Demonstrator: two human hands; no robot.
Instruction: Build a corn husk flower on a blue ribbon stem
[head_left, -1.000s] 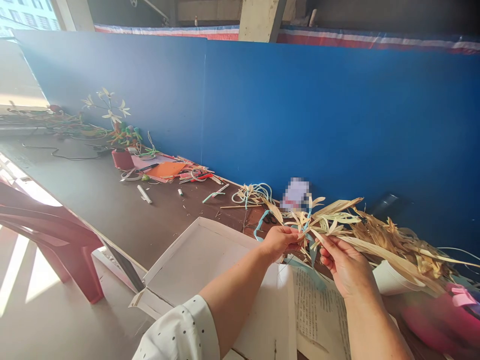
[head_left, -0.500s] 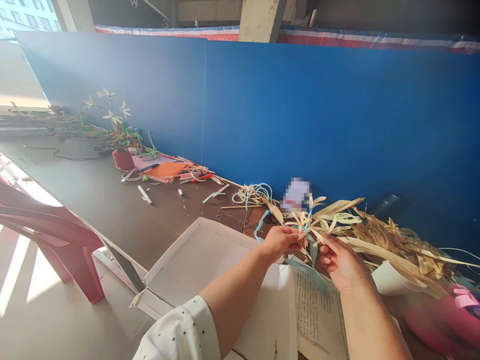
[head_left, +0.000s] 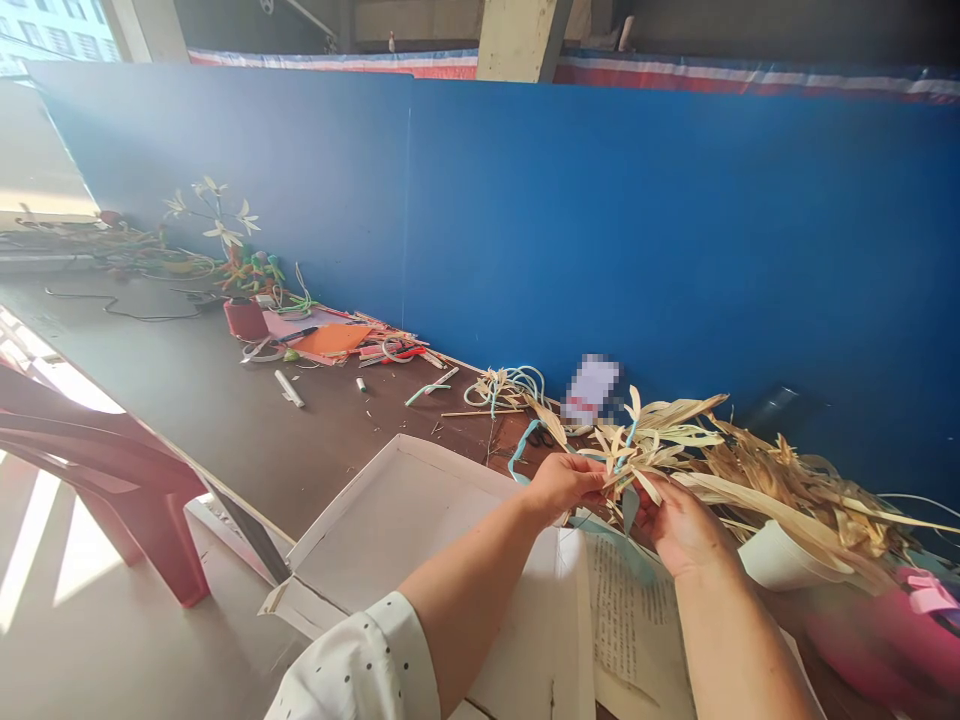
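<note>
Both my hands meet over the brown table (head_left: 225, 400) at a small cluster of dry straw-coloured leaf strips (head_left: 634, 455). My left hand (head_left: 562, 485) pinches the cluster from the left, fingers closed on it. My right hand (head_left: 679, 525) is curled under the cluster's right side, fingers closed round the strips. A light blue ribbon (head_left: 619, 530) hangs from the cluster down over a printed paper sheet (head_left: 630, 620). A larger heap of dry leaves (head_left: 787, 480) lies just right of my hands.
A white cardboard tray (head_left: 405, 520) lies under my left forearm. A blue partition board (head_left: 600, 230) stands behind the table. Craft scraps, orange paper (head_left: 330, 340) and a red pot with paper flowers (head_left: 244, 318) sit far left. A red plastic chair (head_left: 97, 460) stands left of the table.
My right hand has drawn in closer to the left hand and curled under the leaf cluster. The cluster has lifted slightly. My left hand has barely moved.
</note>
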